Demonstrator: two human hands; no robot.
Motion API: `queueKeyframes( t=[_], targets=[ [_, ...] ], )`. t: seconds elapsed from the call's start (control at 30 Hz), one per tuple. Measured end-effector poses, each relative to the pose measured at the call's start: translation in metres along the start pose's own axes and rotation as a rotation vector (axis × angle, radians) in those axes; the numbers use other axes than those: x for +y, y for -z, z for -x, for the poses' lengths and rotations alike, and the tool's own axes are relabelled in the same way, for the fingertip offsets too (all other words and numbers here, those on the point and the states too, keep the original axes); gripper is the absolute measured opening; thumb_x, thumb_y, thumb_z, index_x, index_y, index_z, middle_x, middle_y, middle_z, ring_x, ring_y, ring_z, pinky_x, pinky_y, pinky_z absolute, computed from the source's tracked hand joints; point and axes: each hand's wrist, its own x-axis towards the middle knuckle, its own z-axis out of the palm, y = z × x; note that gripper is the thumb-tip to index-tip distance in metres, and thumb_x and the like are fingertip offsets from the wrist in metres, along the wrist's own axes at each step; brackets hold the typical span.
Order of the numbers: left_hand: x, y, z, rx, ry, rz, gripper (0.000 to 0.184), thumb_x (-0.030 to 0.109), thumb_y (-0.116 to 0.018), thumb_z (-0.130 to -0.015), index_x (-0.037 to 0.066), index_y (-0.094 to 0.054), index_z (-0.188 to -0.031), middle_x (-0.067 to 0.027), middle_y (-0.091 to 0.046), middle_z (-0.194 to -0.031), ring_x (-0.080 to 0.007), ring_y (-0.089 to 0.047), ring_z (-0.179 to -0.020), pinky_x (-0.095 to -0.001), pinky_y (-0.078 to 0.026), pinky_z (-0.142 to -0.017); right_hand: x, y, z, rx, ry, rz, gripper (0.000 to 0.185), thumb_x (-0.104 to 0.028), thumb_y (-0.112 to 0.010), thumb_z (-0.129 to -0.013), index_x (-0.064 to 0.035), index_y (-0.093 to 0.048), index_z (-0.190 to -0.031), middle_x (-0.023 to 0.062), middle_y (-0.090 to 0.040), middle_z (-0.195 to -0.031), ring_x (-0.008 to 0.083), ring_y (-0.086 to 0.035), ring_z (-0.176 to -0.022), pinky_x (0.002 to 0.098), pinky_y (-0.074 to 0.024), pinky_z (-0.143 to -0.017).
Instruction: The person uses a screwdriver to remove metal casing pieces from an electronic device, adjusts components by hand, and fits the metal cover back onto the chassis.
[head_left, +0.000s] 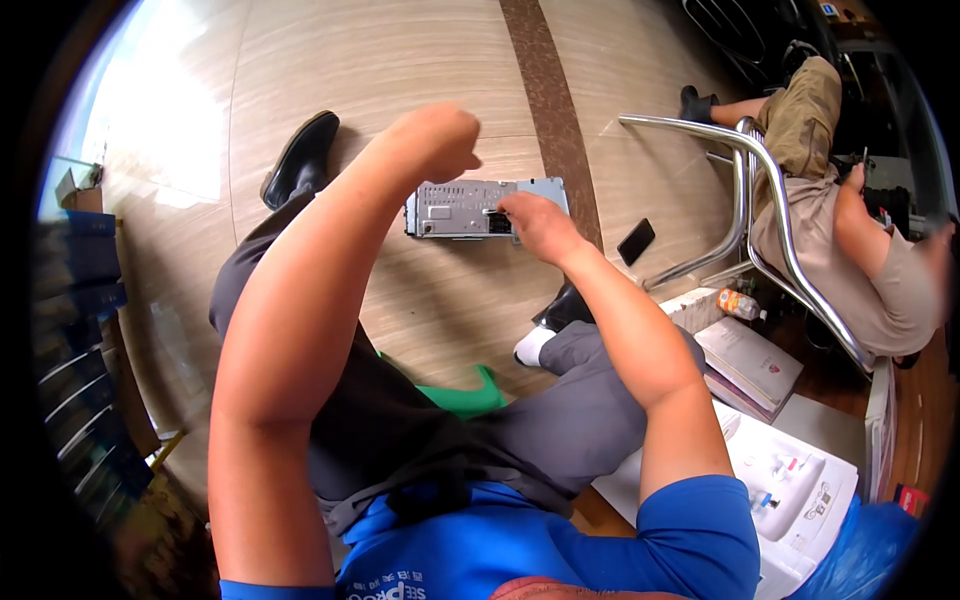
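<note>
Contents of left hand (437,140), blurred and curled, and right hand (541,224), fingers drawn together at a dark opening (497,224), cannot be told; silver metal box (462,203), perforated, lies on floor (400,60).

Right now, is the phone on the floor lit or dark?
Dark: the upward face of the phone shows plain black, with no lit display. Whether that is its screen or its back, I cannot tell.

Left hand (438,142) blurred, some fingers hidden. Right hand (540,228) covers its grip (by brown floor strip (541,80), left edge). Green object (468,399) is mostly hidden.
</note>
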Motion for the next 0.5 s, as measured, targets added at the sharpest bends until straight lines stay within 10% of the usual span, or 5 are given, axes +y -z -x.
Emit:
queueKeyframes(
  t=[0.3, 0.5],
  targets=[
    [-0.044, -0.119, 0.012, -0.236, 0.202, -0.211, 0.026, 0.012, -0.057, -0.089, 0.007, -0.071, -0.11, -0.013, -0.063, -0.129, -0.0338, -0.066, -0.108, -0.0488, -0.055, -0.084, 0.002, -0.004, 0.003, 0.032, 0.064, -0.028, 0.009, -0.004, -0.052, -0.088, -0.006, -0.057, -0.095, 0.0165, -0.064, -0.092, 0.0367, -0.063, -0.091, 0.0455, -0.0508, -0.076],
    [-0.023, -0.14, 0.026, -0.357, 0.061, -0.476, 0.052, 0.017, -0.051, -0.094, 0.019, -0.046, -0.145, 0.0042, -0.021, -0.162, -0.0278, -0.05, -0.126, -0.0462, -0.052, -0.088, 0.001, 0.002, 0.008, 0.037, 0.032, -0.04, 0.009, -0.006, -0.053, -0.089, -0.0059, -0.058, -0.096, 0.0162, -0.065, -0.093, 0.0366, -0.063, -0.092, 0.0458, -0.051, -0.077]
  ],
)
